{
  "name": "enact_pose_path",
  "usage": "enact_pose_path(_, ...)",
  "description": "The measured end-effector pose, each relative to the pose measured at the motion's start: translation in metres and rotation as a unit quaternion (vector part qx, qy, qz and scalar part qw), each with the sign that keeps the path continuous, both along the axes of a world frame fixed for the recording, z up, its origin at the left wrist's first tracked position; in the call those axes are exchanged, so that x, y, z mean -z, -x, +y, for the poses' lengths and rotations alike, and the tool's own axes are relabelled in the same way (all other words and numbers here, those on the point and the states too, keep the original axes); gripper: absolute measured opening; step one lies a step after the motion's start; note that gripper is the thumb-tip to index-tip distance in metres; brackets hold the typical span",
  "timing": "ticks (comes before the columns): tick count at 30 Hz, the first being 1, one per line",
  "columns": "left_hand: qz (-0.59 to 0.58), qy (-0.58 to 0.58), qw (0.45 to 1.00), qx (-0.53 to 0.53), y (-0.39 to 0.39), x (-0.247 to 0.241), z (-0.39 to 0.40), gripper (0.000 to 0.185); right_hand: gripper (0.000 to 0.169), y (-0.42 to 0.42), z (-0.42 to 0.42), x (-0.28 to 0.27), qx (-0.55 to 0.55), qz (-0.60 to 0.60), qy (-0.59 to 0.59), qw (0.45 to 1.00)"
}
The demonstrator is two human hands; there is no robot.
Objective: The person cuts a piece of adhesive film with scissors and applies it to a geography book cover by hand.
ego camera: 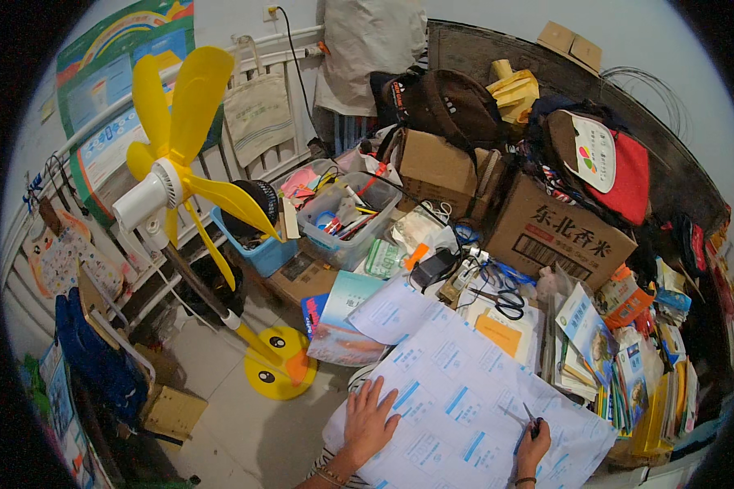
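A large sheet of white paper with blue print (446,391) lies in front of me, partly over books and the cluttered surface. My left hand (368,425) rests flat on the sheet's left part, fingers spread, with nothing held. At the right, my right hand (533,449) grips small dark-handled scissors (533,422) by the handles. Their blades are parted and point up and away over the sheet. A bracelet shows on the left wrist and a dark band on the right one. The sheet bends down at its near left edge, over striped cloth.
Beyond the sheet lie black-handled scissors (507,304), a black power adapter (433,269) and a clear plastic bin (348,214) of stationery. Upright books (630,379) stand right. A yellow-bladed fan (183,165) with a duck-face base (280,363) stands left. Cardboard boxes (556,232) sit behind.
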State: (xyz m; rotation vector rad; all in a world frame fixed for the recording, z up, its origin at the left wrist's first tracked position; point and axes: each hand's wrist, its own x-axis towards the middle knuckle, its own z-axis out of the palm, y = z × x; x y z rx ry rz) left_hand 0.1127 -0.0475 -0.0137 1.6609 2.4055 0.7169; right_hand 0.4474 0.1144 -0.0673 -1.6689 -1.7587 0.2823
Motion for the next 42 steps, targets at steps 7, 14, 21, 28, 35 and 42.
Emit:
enact_pose_path(7, -0.004, -0.017, 1.0, -0.003, 0.0, 0.001, 0.0, 0.047, 0.023, 0.0, -0.003, -0.001, -0.004, 0.013, -0.003, 1.0)
enact_pose_path(14, -0.008, 0.006, 1.0, -0.006, -0.003, -0.002, 0.002, 0.048, 0.017, -0.001, -0.002, 0.001, -0.005, -0.017, -0.037, 0.999)
enact_pose_path(21, -0.019, 0.006, 1.0, -0.008, -0.006, 0.0, 0.006, 0.049, 0.025, 0.001, 0.001, -0.012, -0.013, -0.046, 0.009, 0.999)
enact_pose_path(28, -0.019, 0.012, 1.0, -0.016, -0.007, 0.006, 0.007, 0.051, 0.025, 0.007, 0.0, -0.02, -0.007, -0.033, 0.002, 0.999)
enact_pose_path(35, 0.007, 0.013, 1.0, -0.007, -0.007, 0.005, 0.008, 0.054, 0.027, 0.004, 0.0, -0.023, -0.018, -0.047, 0.031, 0.998)
enact_pose_path(42, 0.017, 0.018, 1.0, -0.011, -0.007, 0.006, 0.01, 0.055, 0.026, 0.005, 0.003, -0.025, -0.008, -0.052, 0.048, 0.997)
